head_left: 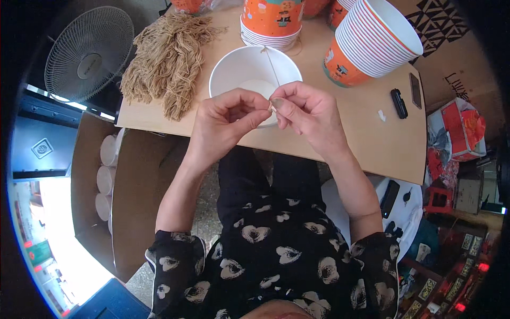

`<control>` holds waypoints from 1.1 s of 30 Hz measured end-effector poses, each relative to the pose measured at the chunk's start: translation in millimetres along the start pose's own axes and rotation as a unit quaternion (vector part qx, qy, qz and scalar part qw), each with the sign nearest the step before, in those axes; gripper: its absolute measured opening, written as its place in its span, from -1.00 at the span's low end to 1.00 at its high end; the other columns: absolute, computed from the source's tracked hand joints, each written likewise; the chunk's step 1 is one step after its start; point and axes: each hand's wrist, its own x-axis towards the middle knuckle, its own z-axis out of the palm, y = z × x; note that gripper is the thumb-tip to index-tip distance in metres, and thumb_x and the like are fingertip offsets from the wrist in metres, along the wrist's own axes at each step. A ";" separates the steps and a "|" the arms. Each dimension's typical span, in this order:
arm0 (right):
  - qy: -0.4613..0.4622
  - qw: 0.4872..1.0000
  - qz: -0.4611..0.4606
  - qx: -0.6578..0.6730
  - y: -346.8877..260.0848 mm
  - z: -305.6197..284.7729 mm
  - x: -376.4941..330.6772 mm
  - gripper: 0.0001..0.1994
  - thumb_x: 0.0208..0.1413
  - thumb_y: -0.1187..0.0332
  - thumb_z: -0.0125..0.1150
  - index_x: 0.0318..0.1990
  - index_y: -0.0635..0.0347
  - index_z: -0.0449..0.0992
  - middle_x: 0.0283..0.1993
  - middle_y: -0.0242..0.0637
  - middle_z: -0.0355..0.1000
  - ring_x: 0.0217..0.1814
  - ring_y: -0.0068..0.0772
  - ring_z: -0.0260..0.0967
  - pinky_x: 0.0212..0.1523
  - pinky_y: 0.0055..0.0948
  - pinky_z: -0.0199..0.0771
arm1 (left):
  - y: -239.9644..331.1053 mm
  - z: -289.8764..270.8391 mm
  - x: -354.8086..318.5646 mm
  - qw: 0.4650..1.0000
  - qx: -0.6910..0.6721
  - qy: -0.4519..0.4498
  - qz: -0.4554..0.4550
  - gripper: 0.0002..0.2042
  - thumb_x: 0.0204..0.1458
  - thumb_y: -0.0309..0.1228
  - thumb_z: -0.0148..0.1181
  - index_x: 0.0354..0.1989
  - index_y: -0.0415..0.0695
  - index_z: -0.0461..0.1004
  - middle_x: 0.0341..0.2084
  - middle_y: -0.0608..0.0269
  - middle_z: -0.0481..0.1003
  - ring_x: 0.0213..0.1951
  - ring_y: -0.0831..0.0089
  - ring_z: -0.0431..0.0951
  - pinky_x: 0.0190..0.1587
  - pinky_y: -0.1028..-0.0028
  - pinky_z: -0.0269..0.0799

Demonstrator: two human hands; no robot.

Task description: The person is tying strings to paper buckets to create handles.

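Thin pale string (272, 66), taut over white bucket (234, 66), pinched in both hands' (226, 119) (305, 114) grip.

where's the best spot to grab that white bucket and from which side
Probably the bucket's bare left rim, coming from the left: it stands upright and open. Both hands, left and right, crowd its near edge and a string crosses its right half.

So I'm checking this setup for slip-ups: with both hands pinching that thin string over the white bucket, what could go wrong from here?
1. The string is thin and held only by the fingertips of the left hand and right hand; it could slip free.
2. The white bucket sits near the table edge, so a tug might pull it off.
3. The tilted stack of buckets could tip if bumped.
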 end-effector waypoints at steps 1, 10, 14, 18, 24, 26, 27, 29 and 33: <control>0.001 1.000 0.001 0.001 0.7 0.0 0.1 -0.90 0.23 0.51 0.13 -0.22 0.39 0.50 -0.43 -0.40 0.46 -0.45 -0.70 0.36 -0.41 -0.65 0.39 | 1.5 2.9 0.3 1.000 0.000 0.000 -0.002 -0.88 0.09 -0.61 0.25 -0.20 -0.29 0.56 -0.37 0.30 0.58 -0.29 0.66 0.54 -0.20 0.62 0.49; 0.001 1.000 0.019 -0.013 0.0 0.1 0.5 -0.93 0.20 0.54 0.15 -0.25 0.40 0.49 -0.44 -0.37 0.47 -0.46 -0.69 0.38 -0.42 -0.65 0.42 | -0.7 10.4 -0.2 0.995 0.074 0.042 0.047 -0.77 0.06 -0.62 0.25 -0.08 -0.26 0.54 -0.39 0.29 0.60 -0.33 0.65 0.57 -0.22 0.61 0.52; 0.000 0.999 0.026 -0.039 -2.0 -1.4 2.6 -0.93 0.18 0.56 0.15 -0.25 0.41 0.50 -0.48 -0.37 0.47 -0.51 -0.68 0.37 -0.47 -0.65 0.40 | -0.8 11.1 -1.1 0.993 0.105 0.042 0.042 -0.71 0.05 -0.61 0.27 -0.03 -0.23 0.54 -0.36 0.29 0.60 -0.31 0.64 0.57 -0.23 0.62 0.51; -0.010 0.998 0.042 -0.050 0.4 -5.2 6.0 -0.91 0.19 0.50 0.16 -0.25 0.37 0.51 -0.53 -0.39 0.45 -0.55 -0.71 0.34 -0.55 -0.69 0.28 | -3.2 13.6 -2.0 0.988 0.116 0.056 0.086 -0.77 0.04 -0.61 0.27 -0.10 -0.26 0.56 -0.39 0.28 0.60 -0.32 0.63 0.59 -0.21 0.60 0.54; 0.014 0.999 0.046 0.012 0.0 -9.0 5.5 -0.84 0.23 0.34 0.18 -0.19 0.27 0.49 -0.51 -0.45 0.40 -0.56 -0.79 0.23 -0.61 -0.76 0.10 | 4.7 7.4 -0.6 0.996 0.080 0.033 -0.005 -0.86 0.04 -0.59 0.28 -0.22 -0.31 0.55 -0.42 0.32 0.58 -0.36 0.66 0.56 -0.27 0.62 0.52; 0.014 0.999 0.030 0.019 3.6 -9.2 5.7 -0.83 0.23 0.33 0.18 -0.18 0.26 0.48 -0.49 -0.45 0.39 -0.54 -0.79 0.22 -0.59 -0.77 0.10 | 9.8 4.7 0.9 0.997 0.076 0.016 -0.017 -0.86 0.05 -0.57 0.28 -0.21 -0.30 0.55 -0.42 0.32 0.58 -0.37 0.68 0.55 -0.28 0.64 0.50; 0.018 0.999 0.014 0.026 5.2 -9.5 5.9 -0.82 0.23 0.32 0.18 -0.17 0.25 0.47 -0.47 -0.45 0.39 -0.53 -0.79 0.21 -0.58 -0.77 0.10 | 10.9 3.6 1.1 0.997 0.073 -0.004 -0.028 -0.85 0.06 -0.56 0.28 -0.20 -0.30 0.56 -0.43 0.33 0.57 -0.38 0.69 0.53 -0.30 0.65 0.49; 0.008 0.999 0.005 0.036 5.8 -10.1 7.0 -0.82 0.23 0.31 0.18 -0.18 0.24 0.46 -0.45 -0.45 0.38 -0.52 -0.79 0.20 -0.57 -0.77 0.10 | 10.5 0.2 0.0 0.997 0.075 -0.012 -0.031 -0.85 0.07 -0.54 0.27 -0.19 -0.30 0.56 -0.44 0.35 0.57 -0.39 0.71 0.52 -0.30 0.66 0.47; -0.009 0.998 0.001 0.056 9.7 -12.6 8.2 -0.82 0.25 0.31 0.15 -0.19 0.25 0.45 -0.44 -0.45 0.35 -0.52 -0.78 0.15 -0.55 -0.76 0.08 | 10.6 -3.1 -0.2 0.996 0.071 -0.022 -0.052 -0.82 0.09 -0.51 0.26 -0.15 -0.28 0.58 -0.45 0.41 0.56 -0.40 0.76 0.49 -0.32 0.69 0.44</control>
